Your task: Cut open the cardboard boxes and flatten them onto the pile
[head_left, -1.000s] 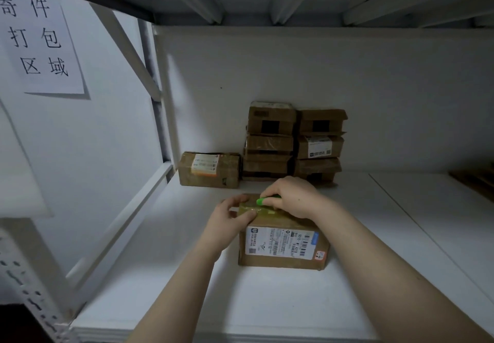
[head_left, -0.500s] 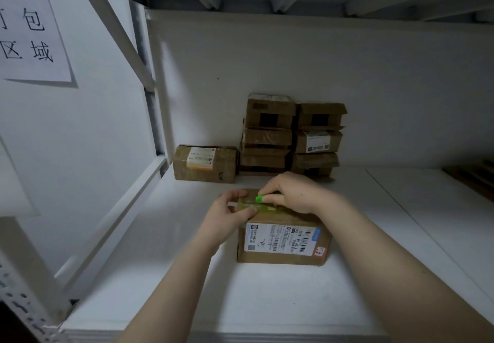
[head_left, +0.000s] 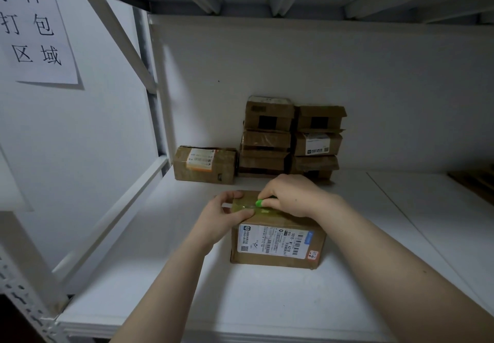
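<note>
Shelf (head_left: 267,302) here is a smooth white board inside a metal rack. There's a plain white wall (head_left: 320,75) behind it and a paper sign (head_left: 34,27) with black characters stuck up on the left. The box (head_left: 278,246) being worked on is brown cardboard, a squat rectangle. It has a white shipping label across the near side and shiny clear tape (head_left: 270,212) running along the top. The left hand (head_left: 222,222) grips its left end, thumb on the near top edge and fingers curled over the far side. The right hand (head_left: 294,195) is closed around a small green cutter (head_left: 259,203). Only the green tip pokes out past the fingers, and it sits on the tape just right of the left thumb. So the box is directly under both sets of fingers. Beyond the right knuckles, against the wall, is a stack of scuffed cardboard boxes (head_left: 291,139), and one more labelled box (head_left: 204,165) lies just left of that.
</note>
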